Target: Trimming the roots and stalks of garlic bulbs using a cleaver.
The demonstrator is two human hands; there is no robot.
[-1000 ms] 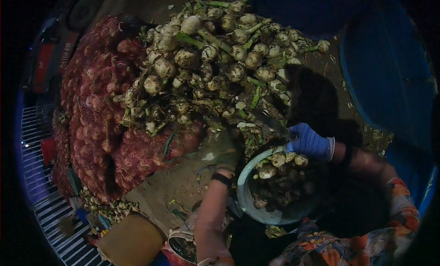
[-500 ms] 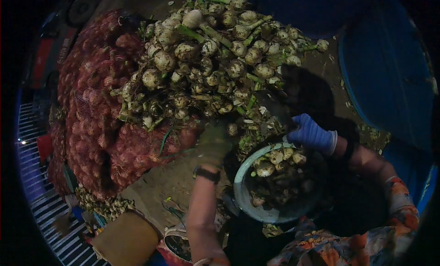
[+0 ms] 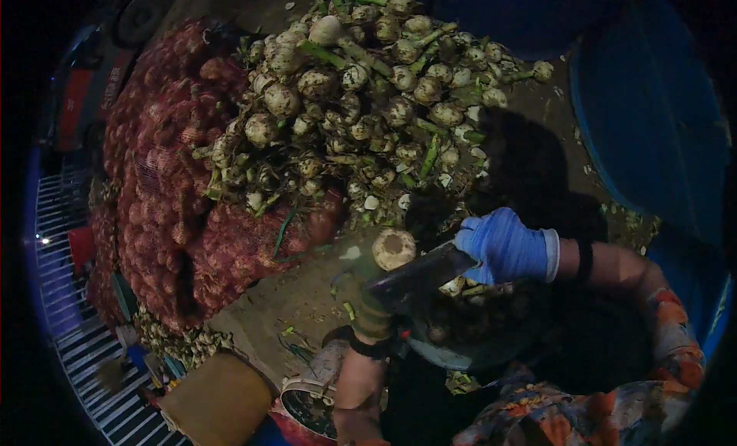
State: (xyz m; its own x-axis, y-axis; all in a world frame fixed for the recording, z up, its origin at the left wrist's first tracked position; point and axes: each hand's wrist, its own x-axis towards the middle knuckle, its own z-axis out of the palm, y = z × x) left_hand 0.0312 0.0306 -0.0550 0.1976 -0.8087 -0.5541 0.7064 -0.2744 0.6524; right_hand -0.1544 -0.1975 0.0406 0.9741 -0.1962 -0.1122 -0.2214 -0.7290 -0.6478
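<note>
In my right hand (image 3: 503, 246), in a blue glove with closed fingers, is a knife (image 3: 424, 275) with a broad dark blade. The blade points left and lies close below a pale garlic bulb (image 3: 394, 248). My left hand (image 3: 365, 292), in a dim greenish glove, grips that bulb; its fingers are partly lost in shadow. A round basin (image 3: 461, 359) stands beneath the blade, with cut garlic bulbs inside it. Ahead of both hands rises a heap of garlic (image 3: 368, 100) with stalks and muddy roots.
Red mesh sacks full of bulbs (image 3: 165, 177) lie along the left. A tan jug-like container (image 3: 215, 400) and a white bucket (image 3: 311, 400) sit near the lower left. Blue tarp-like sheeting (image 3: 652, 123) covers the right side. Trimmed scraps (image 3: 349, 312) litter the ground.
My right hand has come left and down, bringing the knife into view over the basin. A garlic bulb now shows at my left hand, which has shifted slightly right and down.
</note>
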